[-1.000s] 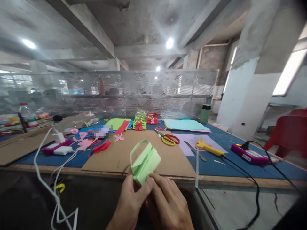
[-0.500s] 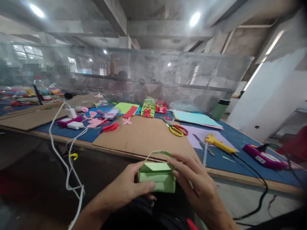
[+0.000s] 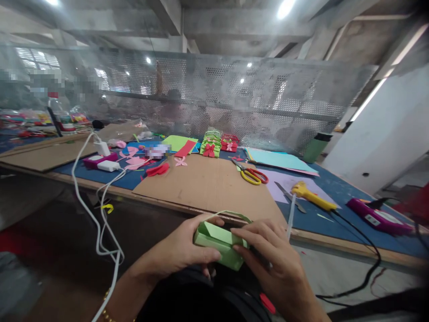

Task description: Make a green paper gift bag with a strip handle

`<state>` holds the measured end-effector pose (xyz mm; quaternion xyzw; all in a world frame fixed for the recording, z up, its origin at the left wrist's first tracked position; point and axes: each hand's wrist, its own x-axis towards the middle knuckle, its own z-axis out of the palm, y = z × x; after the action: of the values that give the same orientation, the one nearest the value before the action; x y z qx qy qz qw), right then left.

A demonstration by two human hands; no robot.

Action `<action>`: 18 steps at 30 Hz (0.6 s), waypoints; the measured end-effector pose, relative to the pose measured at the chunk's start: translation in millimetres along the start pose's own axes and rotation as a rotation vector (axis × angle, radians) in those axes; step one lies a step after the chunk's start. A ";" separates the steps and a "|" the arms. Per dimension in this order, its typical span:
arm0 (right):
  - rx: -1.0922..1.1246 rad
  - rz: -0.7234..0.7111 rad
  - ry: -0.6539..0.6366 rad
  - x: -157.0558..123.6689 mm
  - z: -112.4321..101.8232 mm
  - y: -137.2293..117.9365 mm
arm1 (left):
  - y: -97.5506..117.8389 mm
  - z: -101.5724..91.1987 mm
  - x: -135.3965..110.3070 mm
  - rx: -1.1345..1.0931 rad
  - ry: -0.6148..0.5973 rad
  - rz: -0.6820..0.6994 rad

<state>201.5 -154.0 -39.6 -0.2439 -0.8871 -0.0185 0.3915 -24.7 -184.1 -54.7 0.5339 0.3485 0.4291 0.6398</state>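
A small light-green paper handbag (image 3: 219,246) with a thin arched handle is held above my lap, just off the table's front edge. My left hand (image 3: 182,246) grips its left end, thumb across the front and fingers behind. My right hand (image 3: 271,250) pinches the flap's right end between thumb and fingers. The bag is tilted, its right side lower. On the table beyond lie scissors (image 3: 253,174) with yellow and red handles, a pink paper flower (image 3: 181,161) and red paper pieces (image 3: 157,170).
Finished green bags (image 3: 210,145) and a red bag (image 3: 229,144) stand at the back of the cardboard sheet (image 3: 208,188). To the right are a yellow glue gun (image 3: 313,197), a knife (image 3: 290,197) and a purple power strip (image 3: 378,217). White cables (image 3: 100,223) hang at the left.
The bag has turned so its right end dips toward me. My right hand's fingers have come down from beside the handle onto the flap. The view has shifted slightly.
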 end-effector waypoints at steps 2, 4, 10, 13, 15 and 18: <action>0.026 0.002 -0.002 -2.6 1.5 -0.2 | -1.1 -1.8 1.4 0.011 0.007 -0.007; 0.038 0.002 0.006 -4.3 3.7 0.1 | -1.3 -3.1 2.6 0.010 0.010 -0.008; 0.122 0.030 0.014 -4.9 8.7 -1.6 | -1.4 -3.2 3.2 0.001 -0.033 -0.025; 0.131 0.042 0.022 -5.9 8.7 -3.5 | 0.4 -2.2 3.0 -0.003 -0.030 -0.039; 0.126 0.041 0.028 -6.6 8.5 -4.2 | 2.4 -1.6 2.8 -0.001 -0.028 -0.050; 0.115 0.026 0.033 -6.6 8.6 -4.7 | 4.1 -1.3 2.7 0.005 -0.035 -0.059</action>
<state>197.3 -158.9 -49.4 -0.2321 -0.8768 0.0334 0.4198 -25.6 -180.9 -50.9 0.5323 0.3539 0.4001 0.6568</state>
